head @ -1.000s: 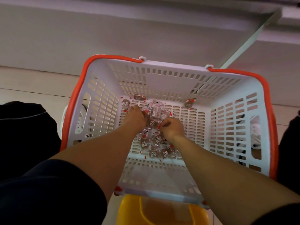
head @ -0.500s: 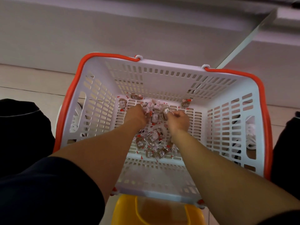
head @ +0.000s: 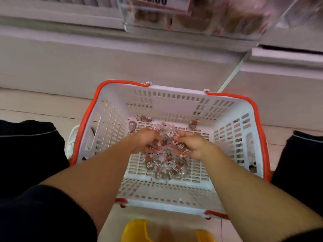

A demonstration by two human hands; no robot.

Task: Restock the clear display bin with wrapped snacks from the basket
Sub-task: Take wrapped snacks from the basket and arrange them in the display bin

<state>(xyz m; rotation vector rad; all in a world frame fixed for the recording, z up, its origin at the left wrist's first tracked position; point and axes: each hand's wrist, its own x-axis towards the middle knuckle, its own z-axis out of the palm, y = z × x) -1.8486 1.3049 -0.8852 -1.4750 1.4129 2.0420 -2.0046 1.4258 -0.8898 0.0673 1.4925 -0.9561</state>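
Note:
A white slatted basket with an orange rim stands on the floor in front of me. Several small clear-wrapped brown snacks lie on its bottom. Both hands are inside the basket, cupped toward each other. My left hand curls round a bunch of snacks, and my right hand grips more of them. A heap of wrappers bulges between the two hands. High up, blurred, hangs the clear display bin with brown snacks inside and a price tag on its front.
A white shelf base runs behind the basket. My dark-clad knees flank the basket on both sides. A yellow object sits under me near the bottom edge. A white shoe shows left of the basket.
The view has tilted up, bringing the display bin into sight. Both hands have closed together round a heap of snacks and lifted slightly off the basket bottom.

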